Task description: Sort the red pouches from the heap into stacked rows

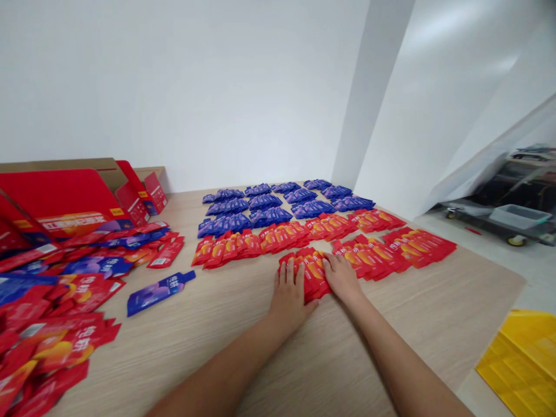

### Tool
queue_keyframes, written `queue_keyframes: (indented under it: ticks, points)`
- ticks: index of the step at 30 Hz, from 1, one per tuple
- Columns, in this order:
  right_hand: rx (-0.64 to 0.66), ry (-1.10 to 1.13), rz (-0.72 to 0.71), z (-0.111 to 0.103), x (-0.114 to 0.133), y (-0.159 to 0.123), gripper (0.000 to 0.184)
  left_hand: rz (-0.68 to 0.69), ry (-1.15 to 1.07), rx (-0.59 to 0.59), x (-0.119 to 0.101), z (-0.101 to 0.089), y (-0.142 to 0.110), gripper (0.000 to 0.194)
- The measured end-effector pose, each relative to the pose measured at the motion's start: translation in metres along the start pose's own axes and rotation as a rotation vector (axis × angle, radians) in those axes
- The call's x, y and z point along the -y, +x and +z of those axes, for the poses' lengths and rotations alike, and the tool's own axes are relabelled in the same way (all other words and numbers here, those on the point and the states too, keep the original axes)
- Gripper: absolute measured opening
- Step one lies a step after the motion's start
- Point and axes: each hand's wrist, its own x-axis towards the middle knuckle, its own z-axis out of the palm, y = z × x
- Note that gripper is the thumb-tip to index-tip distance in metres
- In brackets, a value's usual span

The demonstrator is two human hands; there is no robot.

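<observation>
Between my two hands lies a small overlapping row of red pouches (pixel 311 271) with orange fruit pictures, flat on the wooden table (pixel 243 341). My left hand (pixel 290 292) grips its left side, fingers stretched over the top and thumb along the near edge. Against the right side, my right hand (pixel 341 278) holds the same row with its fingers close together. Just beyond and to the right are more fanned rows of red pouches (pixel 369 255). Farther back, several bundles of blue pouches (pixel 264 201) lie in lines.
A loose heap of mixed red and blue pouches (pixel 82 289) covers the table's left side, before red cardboard boxes (pixel 65 197). One blue pouch (pixel 158 291) lies alone. Right of the table edge are a yellow crate (pixel 525 353) and a cart with a clear bin (pixel 519 216).
</observation>
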Motion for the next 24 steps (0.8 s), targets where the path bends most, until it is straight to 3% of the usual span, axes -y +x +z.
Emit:
queue_keyframes:
  ticks: [8,15,19,24]
  points:
    - [-0.035,0.086,-0.063,-0.005,-0.006,0.0,0.045,-0.036,-0.091,-0.029,0.004,0.001,0.002,0.092]
    - [-0.022,0.178,-0.12,-0.005,-0.01,-0.004,0.043,-0.003,-0.12,0.047,0.015,0.0,0.001,0.087]
    - [-0.018,0.148,-0.154,0.0,-0.01,-0.003,0.041,0.01,-0.095,0.054,0.02,-0.001,0.003,0.078]
    - [0.008,0.099,-0.154,-0.001,-0.009,-0.004,0.042,-0.048,-0.019,0.055,0.016,-0.005,0.003,0.082]
